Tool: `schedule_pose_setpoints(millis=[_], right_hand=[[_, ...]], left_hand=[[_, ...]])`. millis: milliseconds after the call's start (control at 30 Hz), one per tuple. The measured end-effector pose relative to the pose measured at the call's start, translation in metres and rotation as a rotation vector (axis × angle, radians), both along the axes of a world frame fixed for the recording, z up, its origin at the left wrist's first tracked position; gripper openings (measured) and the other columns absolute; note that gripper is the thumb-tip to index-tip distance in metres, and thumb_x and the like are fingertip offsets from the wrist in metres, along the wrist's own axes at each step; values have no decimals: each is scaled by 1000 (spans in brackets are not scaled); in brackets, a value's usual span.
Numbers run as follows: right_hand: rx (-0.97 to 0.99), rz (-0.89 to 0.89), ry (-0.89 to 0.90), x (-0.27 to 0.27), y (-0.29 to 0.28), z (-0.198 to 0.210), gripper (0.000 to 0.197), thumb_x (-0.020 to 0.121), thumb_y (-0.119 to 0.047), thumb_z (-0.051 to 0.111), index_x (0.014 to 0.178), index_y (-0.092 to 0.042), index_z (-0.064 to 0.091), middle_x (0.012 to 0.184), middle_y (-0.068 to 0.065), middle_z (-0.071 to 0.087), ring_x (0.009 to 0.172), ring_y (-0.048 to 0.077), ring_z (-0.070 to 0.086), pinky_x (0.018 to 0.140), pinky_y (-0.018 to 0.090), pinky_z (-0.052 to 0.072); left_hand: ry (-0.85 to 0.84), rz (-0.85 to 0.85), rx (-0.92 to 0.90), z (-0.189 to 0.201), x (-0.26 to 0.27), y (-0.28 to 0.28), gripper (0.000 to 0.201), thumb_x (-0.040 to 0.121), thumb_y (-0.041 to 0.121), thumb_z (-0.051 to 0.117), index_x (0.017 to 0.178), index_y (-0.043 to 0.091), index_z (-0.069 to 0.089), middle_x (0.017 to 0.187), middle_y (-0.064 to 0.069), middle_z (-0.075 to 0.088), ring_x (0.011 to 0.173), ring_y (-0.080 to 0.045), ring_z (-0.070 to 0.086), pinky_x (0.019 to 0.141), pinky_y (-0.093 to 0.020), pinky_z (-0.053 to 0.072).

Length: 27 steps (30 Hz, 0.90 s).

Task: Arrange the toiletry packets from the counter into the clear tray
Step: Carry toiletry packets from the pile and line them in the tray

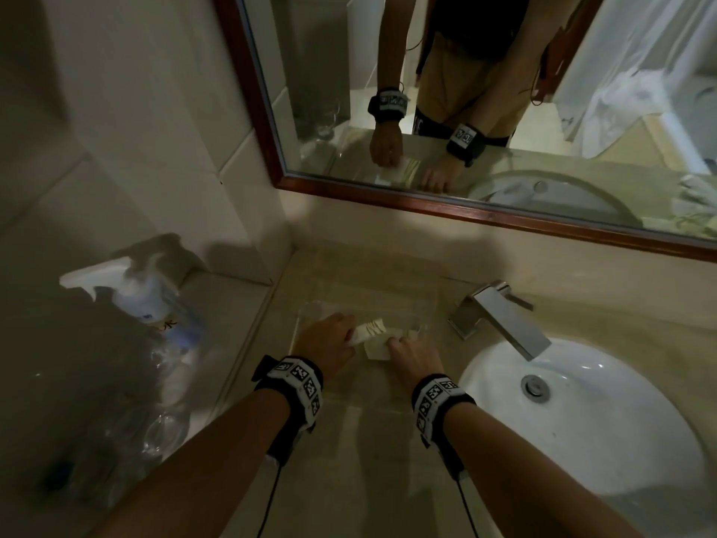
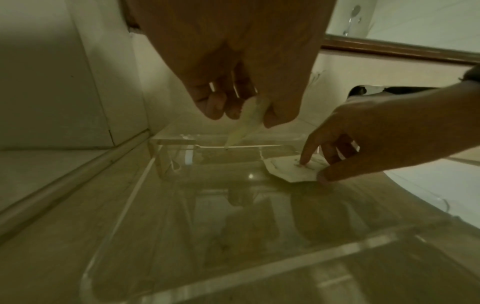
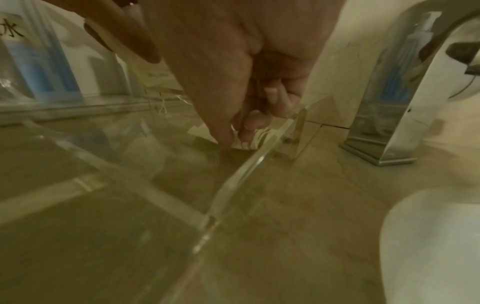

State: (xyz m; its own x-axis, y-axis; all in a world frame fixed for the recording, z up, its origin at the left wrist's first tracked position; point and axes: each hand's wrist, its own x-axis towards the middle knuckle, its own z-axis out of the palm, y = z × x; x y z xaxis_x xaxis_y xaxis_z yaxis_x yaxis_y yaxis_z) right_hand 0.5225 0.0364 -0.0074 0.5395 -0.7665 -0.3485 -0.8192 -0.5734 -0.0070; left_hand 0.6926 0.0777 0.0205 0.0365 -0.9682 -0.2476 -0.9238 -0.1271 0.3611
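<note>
The clear tray [image 1: 310,306] [image 2: 259,146] [image 3: 249,166] sits on the beige counter, left of the tap. My left hand [image 1: 351,335] [image 2: 249,115] hovers over the tray and pinches a few thin cream packets [image 1: 370,328] [image 2: 245,125], which hang edge-down. A flat cream packet [image 1: 376,350] [image 2: 285,170] [image 3: 242,145] lies on the tray floor at its right side. My right hand [image 1: 394,345] [image 2: 311,169] [image 3: 233,139] presses it with a straight index finger. The thumb touches the packet's near edge and the other fingers are curled.
A chrome tap [image 1: 500,320] [image 3: 405,102] and a white basin [image 1: 582,413] are to the right of the tray. A pump bottle [image 1: 135,293], plastic bottles and glassware [image 1: 167,421] stand on the raised ledge at the left. A framed mirror [image 1: 465,110] hangs behind.
</note>
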Motion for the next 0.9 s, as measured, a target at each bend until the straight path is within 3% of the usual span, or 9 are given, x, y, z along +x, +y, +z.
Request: schedule_pose_setpoints(millis=[67,167,233,333,500,633,700,800,900], right_hand=[[0,10,-38,-4,1,4,25,99,-10,40,121,-11,53,115,9,63,105,28,61,102,42,41],[51,-19,-108,-10,1,10,26,99,-19,43,123,-14,52,117,9,62,104,28,61,84,37,49],[79,-45,-134,-14,-6,15,27,98,-29,46,121,-16,53,116,9,62,104,29,61,78,36,49],[26,-58,-155,-24,-19,27,27,97,-34,44,111,-14,57,104,10,66,93,30,64,74,36,51],[-102,-105,-223,-45,-34,43,27,96,-32,42,95,-14,61,83,7,67,75,28,65,70,36,54],[-114,-162,-253,-60,-39,46,29,96,-38,43,90,-16,61,77,3,66,69,23,64,67,35,56],[-138,-210,-277,-68,-40,46,31,96,-39,43,87,-16,60,71,1,62,63,21,60,61,29,50],[-161,-241,-272,-78,-41,44,32,97,-39,42,82,-15,58,65,-1,53,58,19,51,57,24,38],[-166,-245,-262,-83,-41,43,33,97,-39,41,84,-15,58,66,0,55,60,19,54,58,23,38]], left_hand=[[-14,-24,12,-2,-1,2,21,82,17,59,80,19,38,88,-3,51,83,-29,58,71,-38,49],[-65,-95,34,-4,-4,4,12,84,18,57,89,19,46,104,-7,59,91,-27,59,76,-36,49],[-115,-143,59,-5,-8,3,22,86,20,56,107,15,53,113,-7,60,99,-28,59,81,-36,48],[-205,-209,113,-6,-19,1,36,89,24,53,123,11,50,123,-9,57,107,-30,57,88,-37,46],[-290,-267,117,-17,-39,-3,32,93,23,50,122,11,50,121,-11,59,108,-31,58,88,-37,46],[-317,-351,129,-27,-49,-6,30,97,19,42,125,12,50,127,-10,58,114,-31,58,95,-38,47],[-334,-400,143,-32,-52,-5,33,98,19,40,129,12,49,130,-11,57,114,-32,58,97,-39,47],[-371,-487,144,-34,-54,-4,32,97,27,41,123,12,51,125,-10,59,108,-32,60,89,-37,46],[-385,-506,145,-32,-53,-5,32,96,30,43,122,12,52,123,-10,59,107,-32,60,87,-35,46]])
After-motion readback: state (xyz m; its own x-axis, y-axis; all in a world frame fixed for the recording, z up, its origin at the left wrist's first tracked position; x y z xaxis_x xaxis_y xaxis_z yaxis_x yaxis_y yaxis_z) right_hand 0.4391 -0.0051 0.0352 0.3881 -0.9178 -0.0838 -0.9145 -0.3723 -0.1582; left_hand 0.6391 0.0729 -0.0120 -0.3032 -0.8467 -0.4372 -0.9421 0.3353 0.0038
